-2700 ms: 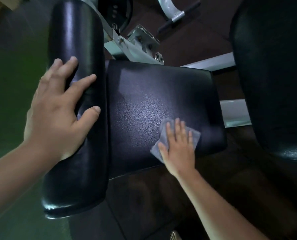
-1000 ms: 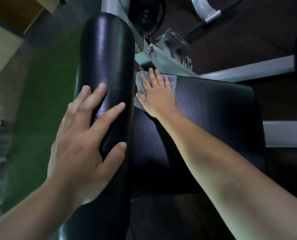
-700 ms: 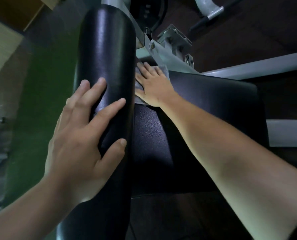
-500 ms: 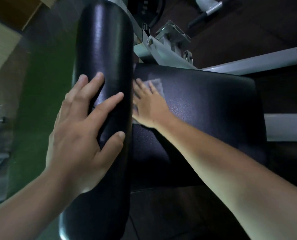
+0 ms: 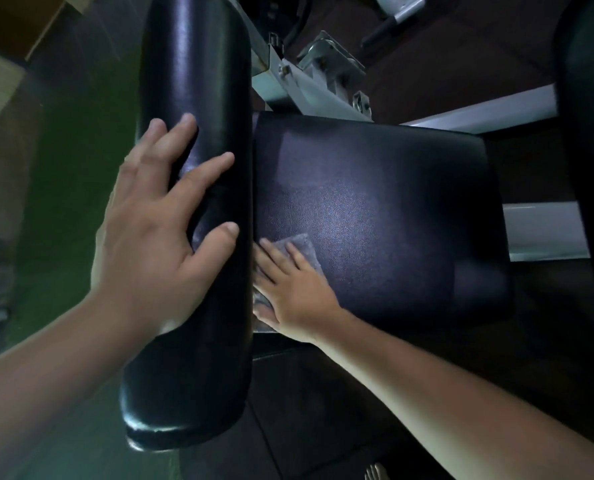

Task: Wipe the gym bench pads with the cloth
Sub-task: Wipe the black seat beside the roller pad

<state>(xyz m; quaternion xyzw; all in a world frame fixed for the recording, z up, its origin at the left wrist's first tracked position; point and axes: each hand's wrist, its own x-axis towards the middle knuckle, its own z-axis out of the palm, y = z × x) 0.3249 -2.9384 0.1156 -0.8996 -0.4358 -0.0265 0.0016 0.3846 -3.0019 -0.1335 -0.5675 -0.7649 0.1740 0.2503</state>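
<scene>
we find the cloth [image 5: 300, 245] small, thin and grey, lying flat on the seat pad [image 5: 375, 209] of the bench, at its near left part, just beside the long pad [image 5: 198, 81]. we judge it light and limp: it will bunch or slide out unless pressed from above, so it is best worked under a flat palm rather than pinched at a corner. the pad covering looks smooth, faintly grained and shiny; we expect the cloth to glide easily and the padding to give a little under load. the right hand [image 5: 295, 292] lies on the cloth, fingers [image 5: 297, 256] straight and close together, pressing it down; only the far right corner of the cloth shows past them. the left hand [image 5: 157, 237] rests flat on the long pad, fingers [image 5: 202, 174] spread wide, thumb out, gripping nothing. a pale metal frame [image 5: 309, 88] stands beyond the seat pad's far edge, and another dark pad [image 5: 586, 168] at the right edge of view
</scene>
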